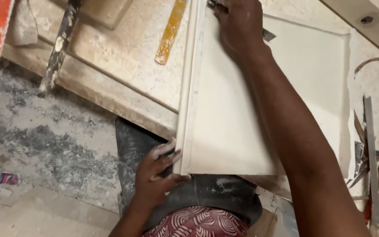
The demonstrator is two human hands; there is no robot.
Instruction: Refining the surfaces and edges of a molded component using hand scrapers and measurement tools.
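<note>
Moulding panel [242, 118] runs lengthwise away from the person, left hand [156, 175] gripping its near corner, right hand [240, 26] clenching a tool.

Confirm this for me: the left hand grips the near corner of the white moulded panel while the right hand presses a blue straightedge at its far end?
Not quite. The head view shows no blue straightedge: the right hand presses a dark metal tool on the white moulded panel at its far end. The left hand does grip the near corner.
</note>
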